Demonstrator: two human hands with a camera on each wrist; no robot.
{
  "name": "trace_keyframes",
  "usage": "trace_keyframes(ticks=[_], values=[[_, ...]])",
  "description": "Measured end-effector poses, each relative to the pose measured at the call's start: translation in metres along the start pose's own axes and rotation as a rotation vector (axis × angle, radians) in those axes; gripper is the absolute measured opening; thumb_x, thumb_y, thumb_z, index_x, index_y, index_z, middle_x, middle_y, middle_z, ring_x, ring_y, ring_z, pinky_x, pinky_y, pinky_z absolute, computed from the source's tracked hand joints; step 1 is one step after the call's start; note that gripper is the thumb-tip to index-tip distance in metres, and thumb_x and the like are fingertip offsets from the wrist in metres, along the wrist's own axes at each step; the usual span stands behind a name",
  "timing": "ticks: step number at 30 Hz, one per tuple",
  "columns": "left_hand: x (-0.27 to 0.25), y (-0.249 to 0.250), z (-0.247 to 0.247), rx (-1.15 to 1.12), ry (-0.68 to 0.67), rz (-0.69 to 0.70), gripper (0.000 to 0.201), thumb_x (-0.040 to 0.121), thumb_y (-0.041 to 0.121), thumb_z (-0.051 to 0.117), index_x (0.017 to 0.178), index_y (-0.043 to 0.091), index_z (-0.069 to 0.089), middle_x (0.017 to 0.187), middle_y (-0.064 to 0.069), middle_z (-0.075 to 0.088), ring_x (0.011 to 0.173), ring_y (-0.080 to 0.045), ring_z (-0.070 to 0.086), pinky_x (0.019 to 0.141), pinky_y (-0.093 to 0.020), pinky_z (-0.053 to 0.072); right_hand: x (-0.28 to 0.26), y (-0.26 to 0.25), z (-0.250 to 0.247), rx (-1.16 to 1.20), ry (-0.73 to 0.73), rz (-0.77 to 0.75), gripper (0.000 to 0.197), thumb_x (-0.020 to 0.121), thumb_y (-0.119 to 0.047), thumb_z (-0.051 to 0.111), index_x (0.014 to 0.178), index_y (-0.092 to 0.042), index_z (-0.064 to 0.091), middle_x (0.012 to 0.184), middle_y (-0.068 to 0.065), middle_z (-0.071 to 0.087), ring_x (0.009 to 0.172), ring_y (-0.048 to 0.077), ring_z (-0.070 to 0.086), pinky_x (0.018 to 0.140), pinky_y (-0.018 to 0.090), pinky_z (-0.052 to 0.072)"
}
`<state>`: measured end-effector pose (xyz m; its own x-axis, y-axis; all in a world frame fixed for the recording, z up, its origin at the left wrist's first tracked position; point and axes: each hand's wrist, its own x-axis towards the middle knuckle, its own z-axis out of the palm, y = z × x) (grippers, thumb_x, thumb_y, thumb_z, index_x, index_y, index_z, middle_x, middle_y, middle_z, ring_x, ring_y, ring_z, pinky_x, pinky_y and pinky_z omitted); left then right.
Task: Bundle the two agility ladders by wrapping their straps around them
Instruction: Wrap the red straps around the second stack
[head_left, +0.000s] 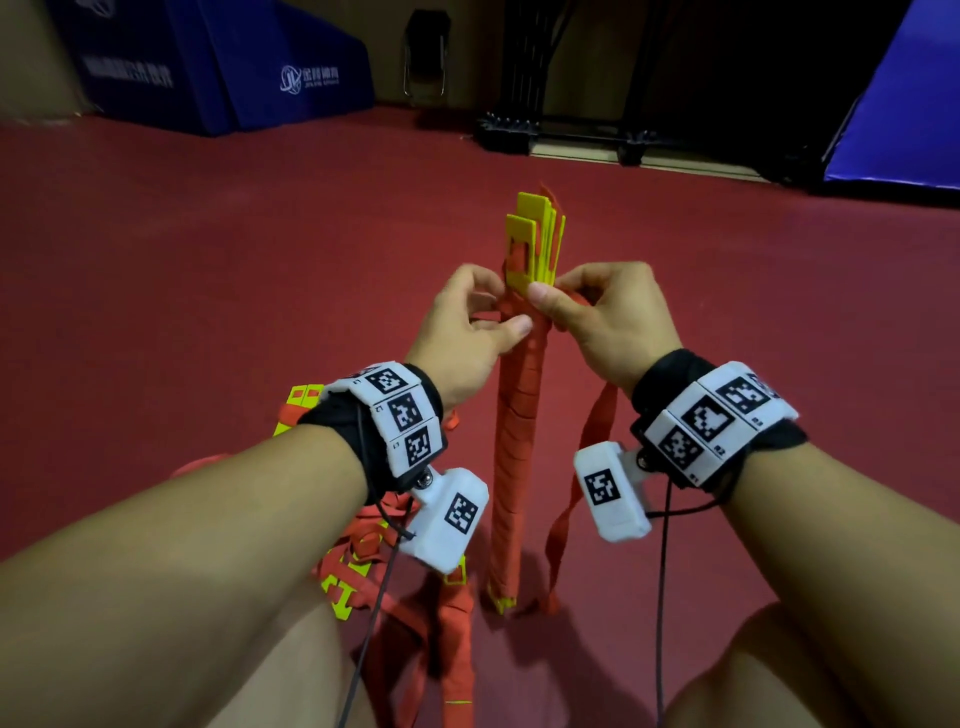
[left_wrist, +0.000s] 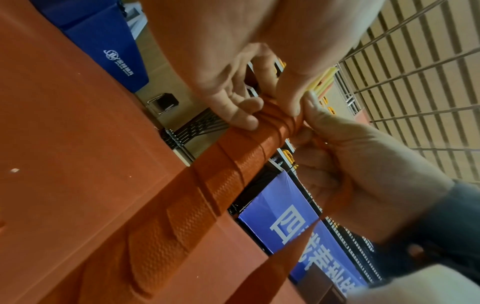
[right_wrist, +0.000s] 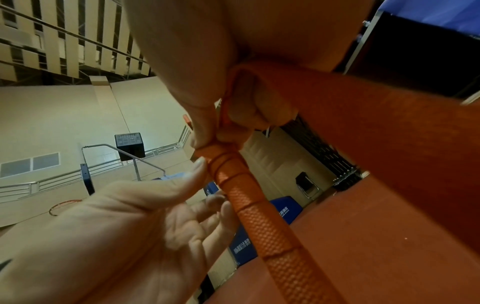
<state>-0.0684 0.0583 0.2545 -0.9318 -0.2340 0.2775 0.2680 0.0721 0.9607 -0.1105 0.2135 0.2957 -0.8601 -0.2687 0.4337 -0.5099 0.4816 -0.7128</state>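
Near the wrapped ladder's (head_left: 517, 441) top edge, both hands (head_left: 545, 312) pinch strap (head_left: 582, 301).

We see the wrapped ladder bundle (left_wrist: 233, 156) running diagonally across the red floor (left_wrist: 64, 133), orange strap wound round it in overlapping turns. Our left hand (left_wrist: 233, 86) sits up top w/ fingers curled on the wraps; right hand (left_wrist: 350, 156) grips the strap beside it. Yellow rungs (left_wrist: 322, 82) poke out past both thumbs. Blue mats (left_wrist: 109, 47) in the bkgd.
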Motion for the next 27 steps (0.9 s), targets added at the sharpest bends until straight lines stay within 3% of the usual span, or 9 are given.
trace_keyframes(ticks=[3, 7, 9, 11, 14, 18, 20, 25, 27], values=[[-0.001, 0.001, -0.003, -0.002, 0.021, -0.007, 0.041, 0.083, 0.006, 0.079, 0.114, 0.023, 0.057, 0.095, 0.001, 0.069, 0.071, -0.006, 0.064, 0.077, -0.034, 0.054, -0.002, 0.0, 0.001, 0.023, -0.001, 0.023, 0.032, 0.084, -0.048, 0.075, 0.074, -0.018, 0.071, 0.058, -0.007, 0.065, 0.051, 0.001, 0.052, 0.058, 0.022, 0.04], [-0.004, 0.005, -0.002, 0.056, 0.02, -0.019, 0.028, 0.067, 0.033, 0.083, 0.095, 0.037, 0.077, 0.095, -0.002, 0.078, 0.091, -0.024, 0.073, 0.089, -0.053, 0.058, -0.003, 0.001, 0.001, 0.037, 0.005, 0.066, 0.041, 0.083, -0.05, 0.076, 0.068, -0.013, 0.066, 0.055, -0.004, 0.063, 0.04, -0.001, 0.048, 0.05, 0.02, 0.037], [-0.005, 0.006, -0.001, 0.041, 0.028, -0.032, 0.031, 0.063, 0.035, 0.085, 0.094, 0.034, 0.078, 0.095, -0.006, 0.078, 0.097, -0.032, 0.073, 0.092, -0.055, 0.057, -0.004, 0.0, 0.003, 0.022, 0.0, 0.064, 0.041, 0.085, -0.049, 0.074, 0.065, -0.015, 0.064, 0.055, -0.004, 0.063, 0.042, 0.0, 0.048, 0.051, 0.021, 0.037], [-0.005, 0.006, -0.002, 0.032, 0.019, 0.001, 0.033, 0.071, 0.022, 0.086, 0.101, 0.026, 0.075, 0.09, -0.002, 0.077, 0.088, -0.02, 0.073, 0.081, -0.041, 0.06, -0.004, -0.002, 0.006, 0.015, 0.001, 0.059, 0.039, 0.087, -0.047, 0.074, 0.065, -0.016, 0.064, 0.055, -0.005, 0.061, 0.045, 0.003, 0.049, 0.053, 0.023, 0.036], [-0.006, 0.008, -0.002, 0.095, 0.004, 0.051, 0.028, 0.082, 0.009, 0.083, 0.103, 0.021, 0.068, 0.073, 0.011, 0.068, 0.062, 0.002, 0.06, 0.057, -0.015, 0.046, -0.004, -0.006, 0.006, 0.097, 0.013, 0.077, 0.039, 0.083, -0.043, 0.078, 0.067, -0.01, 0.064, 0.053, -0.005, 0.054, 0.044, 0.004, 0.04, 0.051, 0.025, 0.032], [-0.009, 0.008, 0.002, 0.144, 0.065, 0.049, 0.028, 0.069, 0.03, 0.082, 0.095, 0.031, 0.071, 0.074, 0.009, 0.073, 0.059, -0.009, 0.063, 0.059, -0.031, 0.051, -0.011, -0.015, 0.009, 0.12, -0.013, 0.067, 0.045, 0.072, -0.049, 0.085, 0.07, -0.011, 0.062, 0.062, -0.004, 0.057, 0.053, 0.007, 0.044, 0.052, 0.027, 0.035], [-0.01, 0.009, 0.003, 0.146, 0.058, 0.016, 0.035, 0.068, 0.033, 0.076, 0.102, 0.028, 0.075, 0.067, 0.007, 0.071, 0.048, -0.009, 0.057, 0.051, -0.028, 0.045, -0.014, -0.02, 0.01, 0.095, -0.028, 0.055, 0.046, 0.067, -0.054, 0.086, 0.069, -0.017, 0.059, 0.062, -0.007, 0.055, 0.053, 0.005, 0.045, 0.051, 0.024, 0.034], [-0.011, 0.009, 0.002, 0.129, 0.039, 0.014, 0.01, 0.071, 0.02, 0.073, 0.08, 0.019, 0.07, 0.052, 0.008, 0.06, 0.042, -0.014, 0.051, 0.042, -0.024, 0.039, -0.017, -0.024, 0.007, 0.034, -0.06, 0.04, 0.055, 0.058, -0.061, 0.088, 0.069, -0.019, 0.055, 0.06, -0.01, 0.05, 0.055, 0.007, 0.044, 0.051, 0.025, 0.032], [-0.01, 0.008, 0.001, 0.106, 0.018, 0.016, 0.02, 0.074, 0.006, 0.077, 0.079, 0.023, 0.068, 0.055, 0.008, 0.063, 0.045, -0.014, 0.054, 0.044, -0.025, 0.041, -0.015, -0.023, 0.005, 0.021, -0.061, 0.025, 0.05, 0.064, -0.059, 0.086, 0.071, -0.018, 0.057, 0.06, -0.009, 0.053, 0.056, 0.007, 0.046, 0.052, 0.027, 0.034]])
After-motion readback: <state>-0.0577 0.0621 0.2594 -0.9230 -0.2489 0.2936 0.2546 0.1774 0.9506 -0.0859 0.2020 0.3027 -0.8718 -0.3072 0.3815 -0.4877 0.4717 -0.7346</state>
